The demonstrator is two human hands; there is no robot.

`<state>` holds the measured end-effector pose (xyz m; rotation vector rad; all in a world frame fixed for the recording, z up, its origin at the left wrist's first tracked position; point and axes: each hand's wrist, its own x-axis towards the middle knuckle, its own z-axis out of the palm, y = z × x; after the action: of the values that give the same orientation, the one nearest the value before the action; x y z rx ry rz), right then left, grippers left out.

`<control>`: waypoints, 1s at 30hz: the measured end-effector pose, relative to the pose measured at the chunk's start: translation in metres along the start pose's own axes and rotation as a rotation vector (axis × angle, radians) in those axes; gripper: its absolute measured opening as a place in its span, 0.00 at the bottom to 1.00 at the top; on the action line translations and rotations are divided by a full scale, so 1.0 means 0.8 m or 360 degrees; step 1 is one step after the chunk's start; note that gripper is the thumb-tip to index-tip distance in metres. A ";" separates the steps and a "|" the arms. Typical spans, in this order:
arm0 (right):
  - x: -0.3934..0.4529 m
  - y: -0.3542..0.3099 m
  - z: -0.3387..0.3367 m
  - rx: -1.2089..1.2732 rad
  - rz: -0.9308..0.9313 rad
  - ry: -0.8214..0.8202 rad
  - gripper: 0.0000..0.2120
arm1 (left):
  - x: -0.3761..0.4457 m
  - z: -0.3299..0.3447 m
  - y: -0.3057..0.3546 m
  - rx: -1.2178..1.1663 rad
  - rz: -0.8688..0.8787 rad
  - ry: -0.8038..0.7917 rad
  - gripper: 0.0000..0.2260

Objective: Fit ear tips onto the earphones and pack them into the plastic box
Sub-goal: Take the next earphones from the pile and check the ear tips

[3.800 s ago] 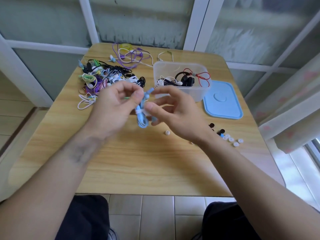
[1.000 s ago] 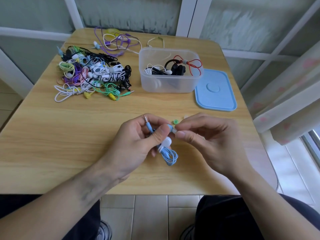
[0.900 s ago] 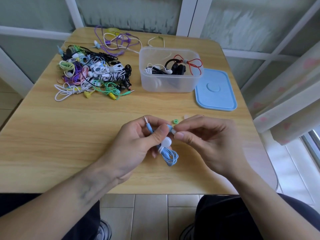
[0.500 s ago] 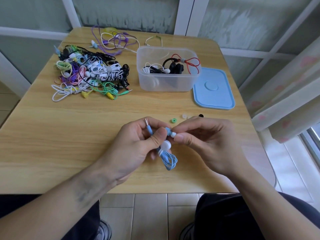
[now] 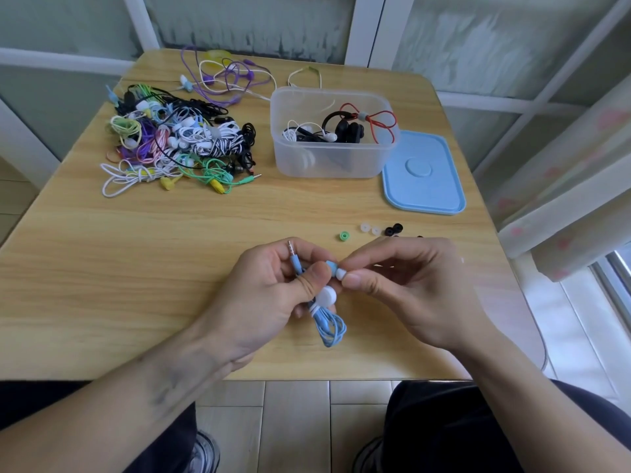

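Blue earphones (image 5: 326, 320), coiled, sit above the wooden table (image 5: 136, 268), gripped by the left hand (image 5: 269, 298). Right hand (image 5: 409, 288) pinches a white ear tip (image 5: 340, 274) against one earbud. Farther off stand the plastic box (image 5: 333, 162) and its blue lid (image 5: 425, 175).

Head camera looks forward and down (wide-angle), close above the table (image 5: 136, 268).

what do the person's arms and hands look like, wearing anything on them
Both hands are bare: no gloves, rings, watch or bracelets show on the left hand or the right hand. Both forearms are uncovered as far as the picture's edge, with no sleeves in view. The left forearm has a faint dark smudge-like mark near the wrist.
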<state>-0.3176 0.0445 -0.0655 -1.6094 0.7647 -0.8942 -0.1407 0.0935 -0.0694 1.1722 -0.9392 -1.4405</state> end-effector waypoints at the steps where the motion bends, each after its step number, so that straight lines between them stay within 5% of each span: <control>1: 0.000 0.000 -0.001 -0.0001 -0.0012 -0.0001 0.04 | 0.000 0.000 0.001 -0.0015 -0.0019 -0.0010 0.08; 17: -0.005 0.001 0.011 0.0220 0.0215 0.0189 0.08 | 0.001 0.001 0.002 0.0244 0.0320 0.0156 0.08; 22: -0.007 0.000 0.012 -0.0146 0.0056 0.0251 0.05 | 0.000 0.005 0.000 0.0288 0.0286 0.0132 0.09; 26: -0.006 -0.017 -0.019 -0.0603 0.0082 -0.0082 0.11 | 0.002 0.004 0.000 0.0197 0.0156 0.0066 0.10; 30: -0.002 -0.022 -0.084 -0.0954 0.0066 0.0185 0.05 | 0.004 0.005 -0.003 0.0198 0.0066 -0.0020 0.09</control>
<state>-0.3753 0.0162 -0.0398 -2.0590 1.2251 -0.7718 -0.1451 0.0910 -0.0714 1.2286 -1.0687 -1.3739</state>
